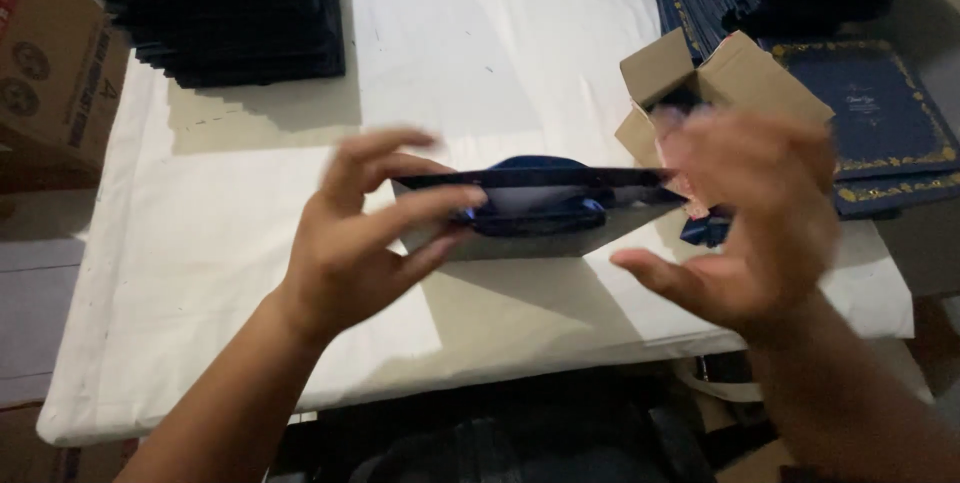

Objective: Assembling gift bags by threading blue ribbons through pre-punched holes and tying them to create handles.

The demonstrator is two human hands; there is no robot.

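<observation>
Head view: both hands [350, 233] on bag [540, 205]

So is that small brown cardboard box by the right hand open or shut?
Open. The small cardboard box has its top flaps standing up and apart, showing a dark inside, behind the blurred right hand.

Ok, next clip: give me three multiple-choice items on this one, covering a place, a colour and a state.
1. Where is the small cardboard box?
A. Beside the right hand
B. At the table's left edge
C. On the floor

2. What colour is the flat bag that is being held?
A. Red
B. Dark blue
C. Green

3. How does the left hand stand?
A. Flat on the white table
B. Gripping the bag's end
C. Inside the box

Answers: A, the box sits just beyond the right hand; B, its panels are navy; B, its fingers close on the bag's left end.
</observation>
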